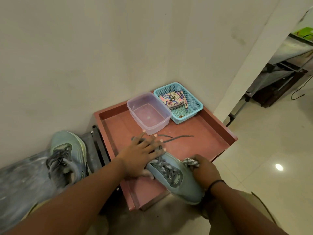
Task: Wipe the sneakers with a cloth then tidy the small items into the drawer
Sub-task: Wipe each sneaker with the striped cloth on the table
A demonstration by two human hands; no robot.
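A pale blue-green sneaker [179, 182] with grey laces lies on the front of the red tray-topped stand [220, 133], toe toward me. My left hand [142, 155] presses flat on its heel end, fingers spread. My right hand [203, 170] is closed on a grey and white cloth [191, 162], held against the sneaker's right side. The second sneaker [67, 156] of the pair rests to the left on a grey surface. Loose grey lace ends [177, 137] trail across the stand's top.
A clear plastic tub [162, 123] and a blue mesh basket [196, 106] holding a floral pouch [172, 99] stand at the back of the stand. Walls close in behind and left. Glossy tiled floor [262, 150] lies to the right.
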